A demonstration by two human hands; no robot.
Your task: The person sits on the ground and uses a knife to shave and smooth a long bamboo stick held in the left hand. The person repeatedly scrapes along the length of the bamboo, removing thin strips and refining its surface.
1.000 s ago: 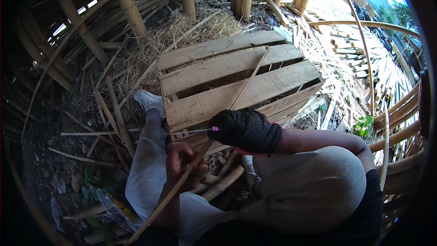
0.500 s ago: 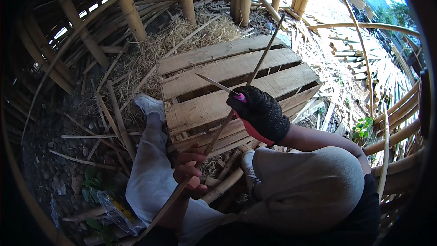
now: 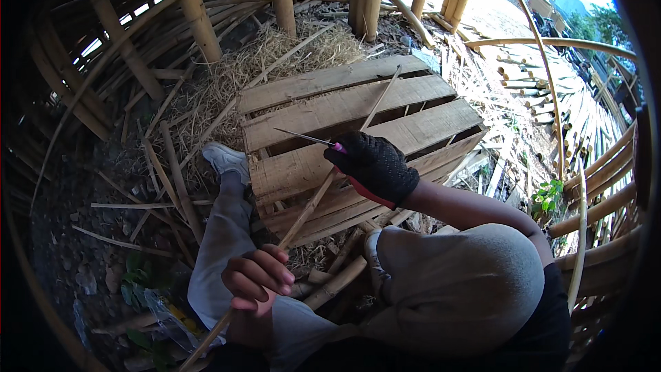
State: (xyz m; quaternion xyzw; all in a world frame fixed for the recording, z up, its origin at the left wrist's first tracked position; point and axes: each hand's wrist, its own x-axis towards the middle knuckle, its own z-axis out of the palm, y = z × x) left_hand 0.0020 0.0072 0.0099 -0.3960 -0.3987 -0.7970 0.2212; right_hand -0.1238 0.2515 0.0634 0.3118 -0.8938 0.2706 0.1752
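around us stand bamboo poles (image 3: 196, 10) and split strips on a ground (image 3: 76, 234) strewn with straw. a wooden pallet (image 3: 344, 103) lies ahead, our grey-trousered leg (image 3: 220, 241) stretched past its left edge, shoe (image 3: 226, 160) by its near-left corner. a long thin bamboo strip (image 3: 313, 200) runs slantwise from beyond the pallet's far edge, over its slats, down to our lap. our right hand (image 3: 375, 165), in a black glove, has its fingers closed round a pink-handled knife (image 3: 310, 140), blade pointing left, just above the strip. our left hand (image 3: 256, 279), bare, has its fingers wrapped tight about the strip's lower part. we judge the step to be shaving the strip. the next stroke calls for a steady left grip and a shallow blade angle, cutting away from the bare fingers.
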